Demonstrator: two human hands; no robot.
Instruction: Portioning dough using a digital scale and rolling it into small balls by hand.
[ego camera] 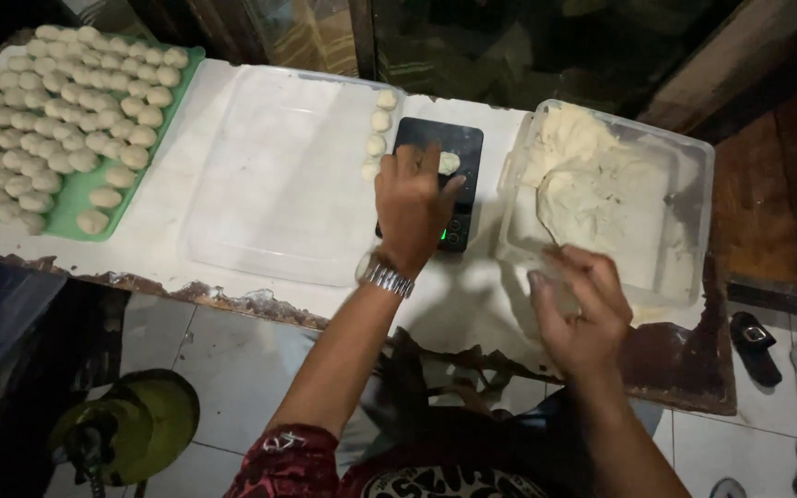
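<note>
One black digital scale (pixel 435 180) sits on the white surface (pixel 458 300), between two clear plastic trays. The left hand (pixel 412 203), a metal watch (pixel 385 275) on its wrist, lies over the scale with fingers spread and loose, its fingertips touching a small lump of dough (pixel 449 162) that rests on the far part of the platform; it clamps on nothing. The right hand (pixel 578 304) hovers at the near edge of the right tray (pixel 694 166), fingers curled together around a pale bit of dough that is too blurred to make out clearly. That tray holds one large mass of dough (pixel 592 184) pressed toward its far left corner.

The left clear tray (pixel 279 175) holds four small dough balls (pixel 378 134) in a single row along its right wall. Farther left, one green tray (pixel 76 207) is packed with dough balls in close rows, too many to count surely.

The surface has a chipped, worn near edge. Below it lie pale floor tiles, a green gas cylinder (pixel 131 424) at the near left, and sandals (pixel 754 346) at the right. The room is dim.
</note>
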